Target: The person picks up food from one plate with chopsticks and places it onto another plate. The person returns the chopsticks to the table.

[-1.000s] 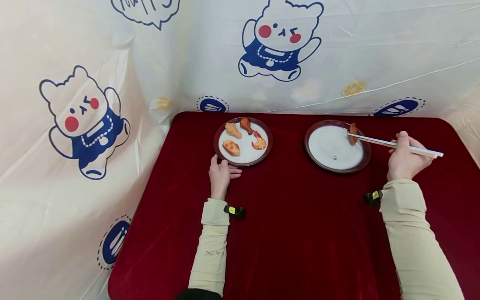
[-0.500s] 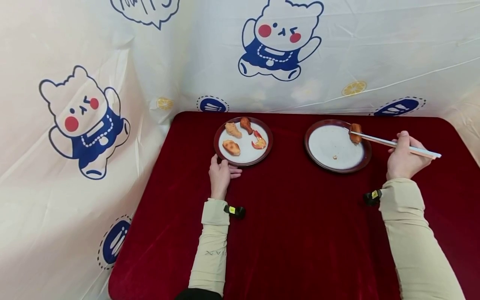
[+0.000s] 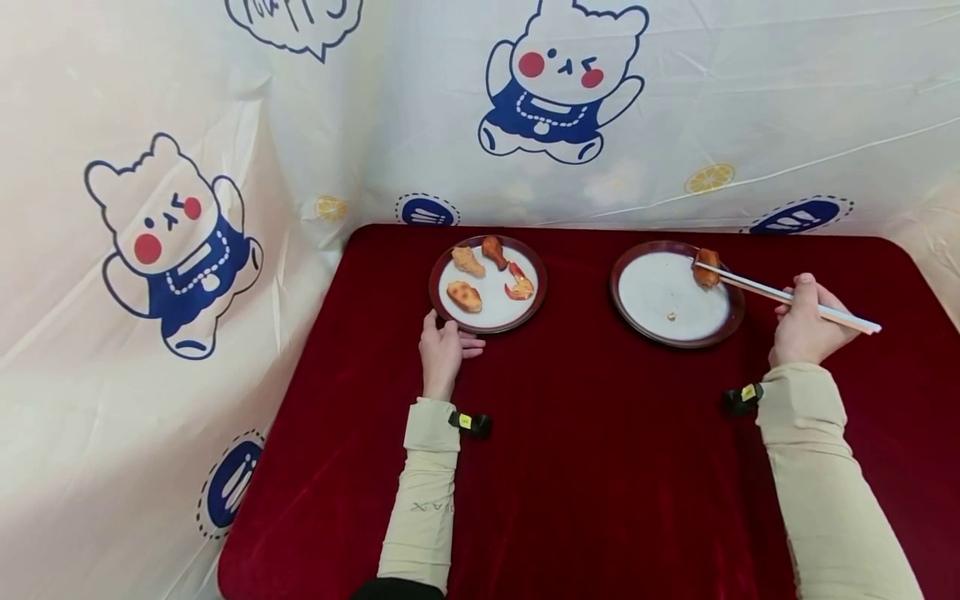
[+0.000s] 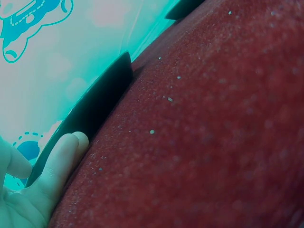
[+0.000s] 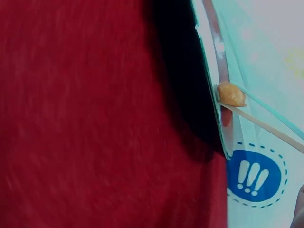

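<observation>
In the head view my right hand (image 3: 810,325) grips a pair of chopsticks (image 3: 765,288). Their tips are on either side of a brown fried food piece (image 3: 707,272), at the right rim of the right plate (image 3: 628,315). The right wrist view shows the food piece (image 5: 232,94) between the two chopsticks (image 5: 266,127). My left hand (image 3: 441,357) touches the near-left rim of the left plate (image 3: 438,283) with fairly straight fingers. On that plate lie a drumstick (image 3: 493,252), a pale fried piece (image 3: 468,262), a browned oval piece (image 3: 464,296) and a red-and-yellow piece (image 3: 521,283).
Both brown-rimmed plates stand near the far edge of a table with a dark red cloth (image 3: 585,433). A tiny crumb-like bit (image 3: 671,317) lies on the right plate. A printed white curtain (image 3: 420,100) hangs behind and at the left.
The food piece between the chopsticks has turned and shifted slightly at the plate's right rim. My right hand has moved a little left and nearer. The left hand stays put.
</observation>
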{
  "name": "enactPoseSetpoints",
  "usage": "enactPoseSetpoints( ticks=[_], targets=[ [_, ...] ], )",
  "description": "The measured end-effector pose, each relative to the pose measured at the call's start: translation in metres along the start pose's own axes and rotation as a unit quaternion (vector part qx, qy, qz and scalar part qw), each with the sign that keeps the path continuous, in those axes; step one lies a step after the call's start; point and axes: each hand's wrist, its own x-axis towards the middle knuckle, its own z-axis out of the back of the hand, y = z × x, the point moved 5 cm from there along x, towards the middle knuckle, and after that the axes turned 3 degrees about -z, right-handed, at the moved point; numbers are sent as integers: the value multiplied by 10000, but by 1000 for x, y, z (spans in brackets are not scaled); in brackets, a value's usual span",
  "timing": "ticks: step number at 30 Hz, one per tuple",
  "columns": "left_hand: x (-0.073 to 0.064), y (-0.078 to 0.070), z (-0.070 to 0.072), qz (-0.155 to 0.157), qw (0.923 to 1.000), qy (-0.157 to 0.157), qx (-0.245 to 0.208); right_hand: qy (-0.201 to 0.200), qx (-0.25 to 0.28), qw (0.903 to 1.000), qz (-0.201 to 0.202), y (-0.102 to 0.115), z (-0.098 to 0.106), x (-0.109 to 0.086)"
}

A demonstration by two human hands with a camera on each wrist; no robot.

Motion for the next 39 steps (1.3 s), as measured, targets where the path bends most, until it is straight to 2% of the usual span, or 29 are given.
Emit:
enactPoseSetpoints(
  ticks=[5,11,18,25,39],
  targets=[
    [0,0,-1,-36,10000,-11,-13,-141,520,9962,-691,-6,12,1],
    [0,1,-1,-54,10000,-10,-15,-361,1094,9891,-913,-14,23,2],
    [0,1,1,75,10000,26,4,-617,1360,9810,-1240,-25,31,3],
    [0,0,0,72,9999,95,20,-529,1420,9800,-1288,-27,33,-1],
    [-1,1,0,-64,10000,-30,20,-516,1452,9796,-1288,-27,31,-5]
  ],
)
